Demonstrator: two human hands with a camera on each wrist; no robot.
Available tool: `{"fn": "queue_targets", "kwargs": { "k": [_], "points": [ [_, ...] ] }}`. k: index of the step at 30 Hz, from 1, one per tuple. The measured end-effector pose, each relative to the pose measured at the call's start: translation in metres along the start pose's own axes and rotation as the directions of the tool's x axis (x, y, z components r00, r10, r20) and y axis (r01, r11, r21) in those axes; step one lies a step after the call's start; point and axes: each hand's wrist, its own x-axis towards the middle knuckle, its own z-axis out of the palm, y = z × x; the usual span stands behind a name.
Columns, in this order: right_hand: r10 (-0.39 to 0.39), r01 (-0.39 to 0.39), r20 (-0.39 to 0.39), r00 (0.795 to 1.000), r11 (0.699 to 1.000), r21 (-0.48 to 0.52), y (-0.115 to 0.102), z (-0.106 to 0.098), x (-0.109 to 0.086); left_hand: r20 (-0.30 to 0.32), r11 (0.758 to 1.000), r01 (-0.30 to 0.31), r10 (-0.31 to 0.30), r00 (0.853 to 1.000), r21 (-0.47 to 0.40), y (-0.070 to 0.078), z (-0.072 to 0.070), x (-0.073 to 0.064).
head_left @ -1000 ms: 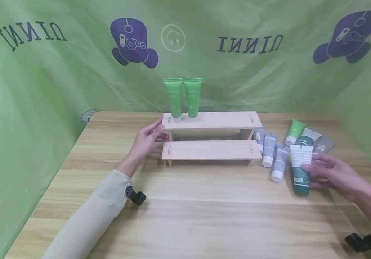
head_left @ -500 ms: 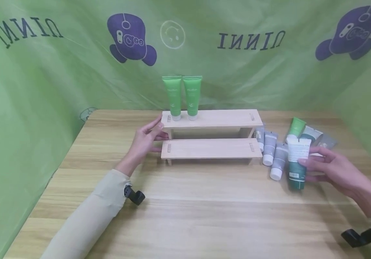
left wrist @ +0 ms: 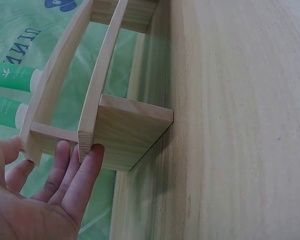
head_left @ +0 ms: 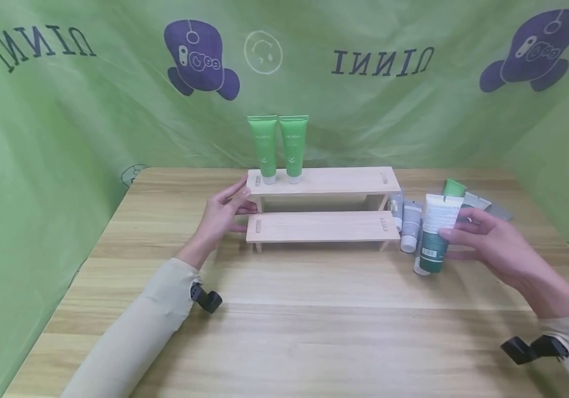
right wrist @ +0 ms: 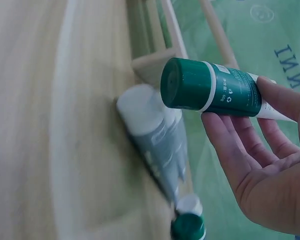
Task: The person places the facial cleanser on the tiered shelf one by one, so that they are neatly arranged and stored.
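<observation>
- Backdrop [head_left: 115,121]: green cloth with purple figures and lettering, hanging behind and beside the work area.
- Table [head_left: 284,331]: wood-grain top, reaching back to the cloth.
- Wooden stand [head_left: 321,226]: two-step, pale, standing on the table toward the back; upper board behind the lower.
- Right hand [head_left: 498,243]: well apart from the other hand; thumb and fingers clamped on a tube from opposite sides.
- Left hand [head_left: 218,215]: thumb and fingers bent on the stand's left end, holding it; fingertips touch both boards.
- Green-and-white tube [head_left: 433,243]: in the right hand, raised off the table right of the stand, dark green cap down, slightly tilted.
- Two light green tubes [head_left: 293,146]: upright side by side on the upper board's left part, white caps down.
- Grey tubes [head_left: 411,225]: lying right of the stand; one largely hidden by the held tube.
- Further tubes [head_left: 454,188]: grouped behind the right hand, partly covered; exact count cannot be told.
- Black wrist devices [head_left: 206,298]: one at each sleeve cuff.
</observation>
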Motion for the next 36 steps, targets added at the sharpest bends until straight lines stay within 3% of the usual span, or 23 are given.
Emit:
{"fn": "queue_targets", "kwargs": {
  "k": [9,12,23,36],
  "points": [
    [0.014,-0.018,-0.021,1.000,0.974,-0.226,-0.036,0.029,0.014,0.003,1.000,-0.002,0.002,1.000,-0.008,0.000,0.001,-0.001],
    [0.025,-0.031,-0.029,0.999,0.970,-0.240,-0.047,0.039,0.021,-0.001,1.000,-0.003,0.003,1.000,-0.007,0.000,0.000,-0.001],
    [-0.107,0.103,-0.064,0.992,0.993,-0.055,-0.087,0.080,0.052,-0.018,1.000,-0.019,0.019,1.000,0.003,-0.001,0.000,-0.001],
    [-0.158,0.159,-0.068,0.985,0.987,0.011,-0.119,0.108,0.083,-0.014,1.000,0.007,-0.007,1.000,-0.017,0.000,0.000,-0.001]
  ]
}}
